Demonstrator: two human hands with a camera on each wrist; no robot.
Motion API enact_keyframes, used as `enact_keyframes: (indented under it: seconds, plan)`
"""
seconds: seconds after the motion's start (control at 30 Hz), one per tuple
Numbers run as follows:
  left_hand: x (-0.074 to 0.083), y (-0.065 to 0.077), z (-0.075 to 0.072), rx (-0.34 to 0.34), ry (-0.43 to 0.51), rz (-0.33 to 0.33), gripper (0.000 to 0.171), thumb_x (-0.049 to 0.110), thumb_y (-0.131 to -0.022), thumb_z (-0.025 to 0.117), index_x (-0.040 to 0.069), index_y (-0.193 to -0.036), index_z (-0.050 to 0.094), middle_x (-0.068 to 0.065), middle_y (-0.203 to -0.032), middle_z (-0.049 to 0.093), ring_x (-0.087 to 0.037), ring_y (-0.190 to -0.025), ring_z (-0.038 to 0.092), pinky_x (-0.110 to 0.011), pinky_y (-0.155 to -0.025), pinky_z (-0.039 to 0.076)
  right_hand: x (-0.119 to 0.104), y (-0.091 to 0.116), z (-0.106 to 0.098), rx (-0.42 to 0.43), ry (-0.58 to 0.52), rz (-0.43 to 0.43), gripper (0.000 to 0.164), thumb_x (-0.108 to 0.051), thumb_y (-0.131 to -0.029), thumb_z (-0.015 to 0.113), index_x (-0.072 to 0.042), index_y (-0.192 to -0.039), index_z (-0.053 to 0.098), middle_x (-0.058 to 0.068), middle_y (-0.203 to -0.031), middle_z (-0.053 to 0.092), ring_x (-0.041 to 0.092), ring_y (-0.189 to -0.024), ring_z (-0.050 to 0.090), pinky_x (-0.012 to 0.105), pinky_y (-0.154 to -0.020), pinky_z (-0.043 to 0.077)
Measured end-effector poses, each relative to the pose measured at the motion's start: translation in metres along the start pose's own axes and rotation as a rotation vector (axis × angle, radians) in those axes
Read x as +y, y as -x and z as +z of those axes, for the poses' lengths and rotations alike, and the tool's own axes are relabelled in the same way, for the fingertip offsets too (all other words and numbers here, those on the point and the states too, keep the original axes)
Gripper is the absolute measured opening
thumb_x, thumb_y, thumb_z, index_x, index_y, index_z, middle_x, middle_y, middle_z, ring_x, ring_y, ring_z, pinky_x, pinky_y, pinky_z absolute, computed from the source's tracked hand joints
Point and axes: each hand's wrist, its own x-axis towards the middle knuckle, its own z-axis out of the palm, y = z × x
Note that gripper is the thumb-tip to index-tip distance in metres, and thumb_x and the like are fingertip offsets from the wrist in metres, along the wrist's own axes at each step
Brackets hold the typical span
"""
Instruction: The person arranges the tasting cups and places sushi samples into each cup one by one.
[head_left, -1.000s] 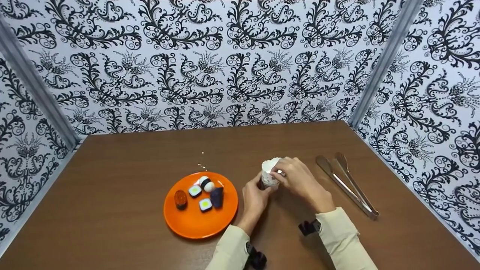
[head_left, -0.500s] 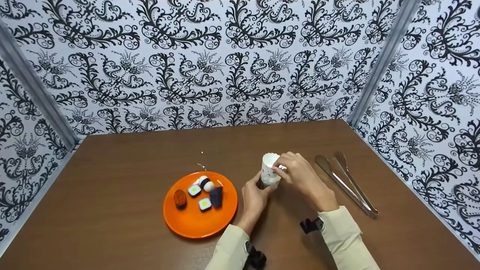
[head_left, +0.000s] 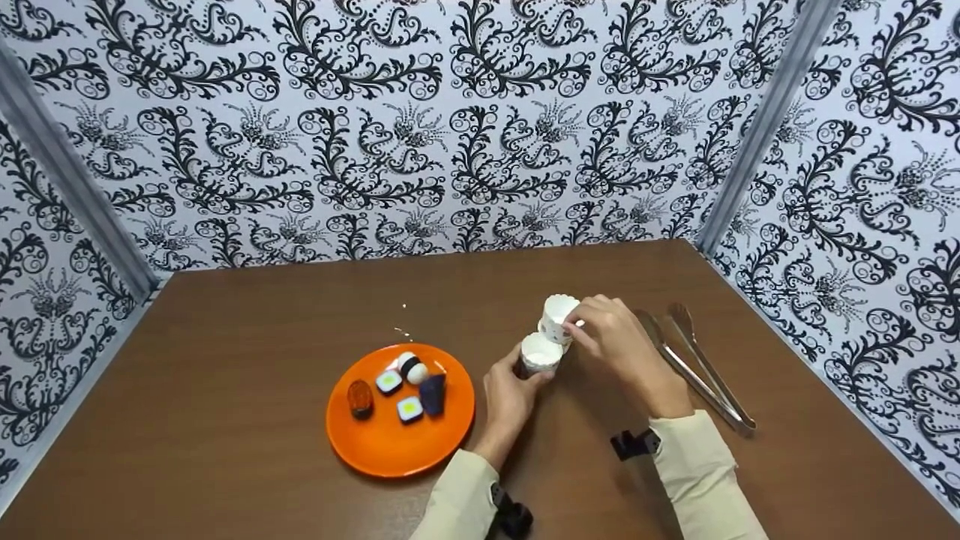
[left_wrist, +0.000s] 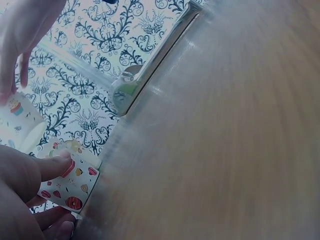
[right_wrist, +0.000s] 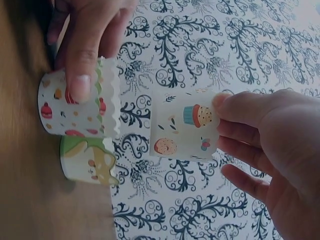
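Observation:
My left hand point(head_left: 510, 394) grips a white paper baking cup point(right_wrist: 70, 107) printed with small red sweets, low at the table. Its scalloped rim shows a green edge and another white edge inside, so more cups sit nested in it. Raised above and beyond it, a white paper baking cup point(right_wrist: 185, 125) with a cupcake print hangs from my right hand point(head_left: 611, 345), whose thumb and fingers pinch its rim. A green-and-cream baking cup point(right_wrist: 87, 160) with an animal picture stands on the table beside the left-hand cups, mostly hidden in the head view.
Left of my hands is an orange plate point(head_left: 390, 454) bearing several sushi pieces point(head_left: 410, 409). Metal tongs point(head_left: 697, 375) lie at the right. White crumbs point(head_left: 403, 331) dot the brown table point(head_left: 247, 360) behind the plate. Patterned walls point(head_left: 390, 135) enclose the back and sides.
My right hand has drawn one baking cup up out of the left-hand stack and moved it right and away, so the two now stand apart. My left hand stays in place.

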Motion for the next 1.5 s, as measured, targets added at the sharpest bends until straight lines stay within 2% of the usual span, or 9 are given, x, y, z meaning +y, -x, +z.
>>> enact_keyframes:
  seconds: [0.37, 0.7, 0.97, 1.5]
  plan:
    - [-0.001, -0.001, 0.000, -0.014, -0.002, 0.013, 0.054, 0.019, -0.075, 0.088, 0.009, -0.125, 0.071, -0.009, -0.116, 0.075, -0.025, -0.105, 0.071, -0.042, -0.095, 0.059, 0.016, 0.009, -0.003, -0.004, 0.099, 0.038, 0.008, -0.004, -0.078, 0.079, -0.002, -0.080, 0.072, 0.007, -0.080, 0.071, 0.026, -0.079, 0.062, 0.041, -0.069, 0.050]
    - [0.000, -0.001, 0.002, -0.003, -0.002, 0.002, 0.053, 0.019, -0.073, 0.089, 0.011, -0.123, 0.072, -0.009, -0.116, 0.075, -0.026, -0.108, 0.071, -0.044, -0.098, 0.057, 0.029, 0.016, -0.006, -0.068, 0.090, 0.149, 0.007, -0.006, -0.081, 0.079, -0.001, -0.082, 0.074, 0.011, -0.084, 0.073, 0.029, -0.083, 0.064, 0.044, -0.073, 0.052]
    - [-0.002, -0.001, 0.001, 0.002, 0.000, 0.006, 0.054, 0.020, -0.073, 0.089, 0.011, -0.124, 0.072, -0.008, -0.117, 0.075, -0.026, -0.107, 0.071, -0.043, -0.097, 0.058, 0.035, 0.021, -0.006, -0.128, 0.102, 0.230, 0.007, -0.008, -0.083, 0.077, -0.002, -0.082, 0.075, 0.009, -0.082, 0.072, 0.029, -0.084, 0.065, 0.045, -0.075, 0.052]
    - [0.000, -0.001, 0.001, 0.002, -0.018, 0.000, 0.056, 0.017, -0.072, 0.089, 0.011, -0.125, 0.072, -0.009, -0.118, 0.074, -0.027, -0.111, 0.070, -0.044, -0.099, 0.057, 0.039, 0.022, -0.011, -0.148, 0.140, 0.264, 0.008, -0.009, -0.083, 0.077, -0.001, -0.083, 0.075, 0.011, -0.083, 0.073, 0.032, -0.084, 0.067, 0.049, -0.080, 0.055]
